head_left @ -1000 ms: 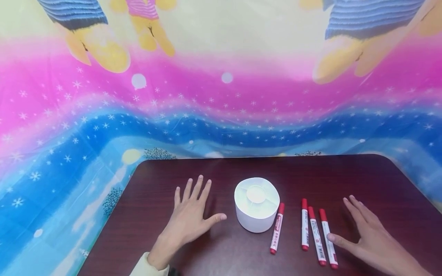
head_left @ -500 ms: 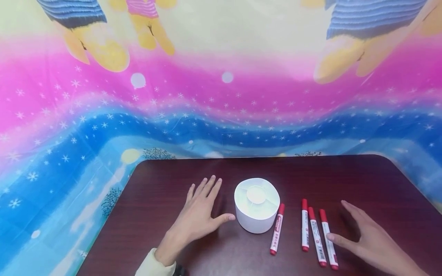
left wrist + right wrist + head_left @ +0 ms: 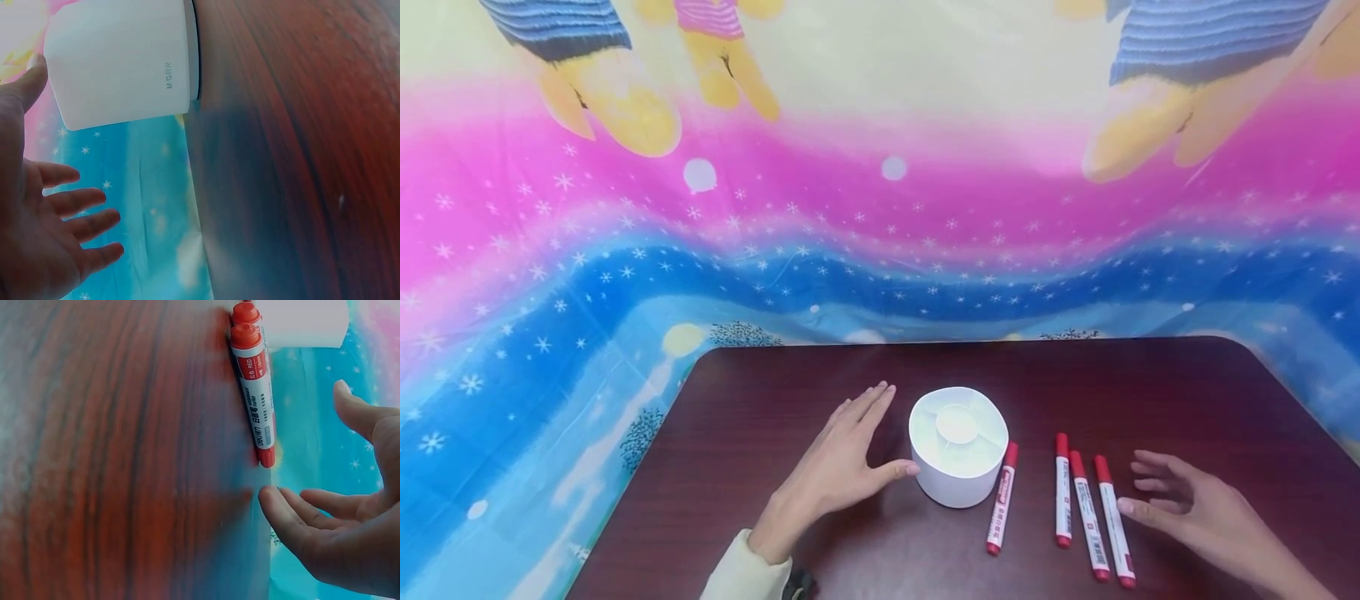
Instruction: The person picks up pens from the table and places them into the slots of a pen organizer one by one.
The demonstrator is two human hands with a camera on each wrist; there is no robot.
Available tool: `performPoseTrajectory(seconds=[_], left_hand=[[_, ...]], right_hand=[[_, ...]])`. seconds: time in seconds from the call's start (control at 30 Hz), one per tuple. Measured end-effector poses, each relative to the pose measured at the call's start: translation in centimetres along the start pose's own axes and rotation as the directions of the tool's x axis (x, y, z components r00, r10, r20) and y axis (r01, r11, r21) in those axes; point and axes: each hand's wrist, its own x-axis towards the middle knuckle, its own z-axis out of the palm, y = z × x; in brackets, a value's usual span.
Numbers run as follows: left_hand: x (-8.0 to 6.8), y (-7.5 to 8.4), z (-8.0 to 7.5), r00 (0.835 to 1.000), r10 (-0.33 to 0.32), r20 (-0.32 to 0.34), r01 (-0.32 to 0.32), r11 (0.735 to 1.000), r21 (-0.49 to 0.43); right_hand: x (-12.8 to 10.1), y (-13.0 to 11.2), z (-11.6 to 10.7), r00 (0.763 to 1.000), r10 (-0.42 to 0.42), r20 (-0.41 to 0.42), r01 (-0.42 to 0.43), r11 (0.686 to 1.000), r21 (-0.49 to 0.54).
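A round white pen holder with inner dividers stands upright on the dark wooden table. My left hand is beside it on the left, fingers extended and thumb tip right at its wall; the left wrist view shows the holder above my spread fingers. Several red-capped whiteboard markers lie to the right: one marker close against the holder, then a marker, a marker and the rightmost marker. My right hand, fingers loosely bent and holding nothing, hovers right of the rightmost marker.
The dark brown table has rounded far corners. Behind it hangs a colourful cloth with pink and blue bands, snowflakes and cartoon figures. A pale sleeve covers my left forearm.
My left hand has moved right, up to the pen holder, its fingers drawing closer together. My right hand's fingers have bent more near the rightmost marker. Holder and markers stay in place.
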Motion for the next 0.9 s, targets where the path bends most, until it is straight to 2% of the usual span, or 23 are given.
performPoseTrajectory(seconds=[0.1, 0.3, 0.53, 0.73, 0.9], left_hand=[[0.2, 0.0, 0.1, 1.000, 0.008, 0.002, -0.008, 0.999, -0.037], [0.6, 0.1, 0.4, 0.999, -0.011, 0.050, 0.019, 0.987, -0.157], [1.1, -0.2, 1.0, 0.997, 0.015, 0.080, 0.008, 0.960, -0.278], [1.6, -0.4, 1.5, 0.995, 0.055, 0.088, -0.018, 0.927, -0.376], [1.9, -0.6, 2.1, 0.991, 0.077, 0.109, -0.020, 0.891, -0.454]], right_hand=[[0.1, 0.2, -0.3, 0.999, 0.012, 0.032, -0.013, 1.000, 0.017], [0.5, 0.4, -0.5, 0.993, 0.057, 0.104, -0.065, 0.995, 0.076], [1.0, 0.3, -0.1, 0.977, 0.123, 0.175, -0.162, 0.961, 0.225], [1.5, 0.0, 0.6, 0.972, 0.139, 0.189, -0.199, 0.915, 0.350], [1.7, -0.2, 0.9, 0.971, 0.158, 0.180, -0.214, 0.911, 0.354]])
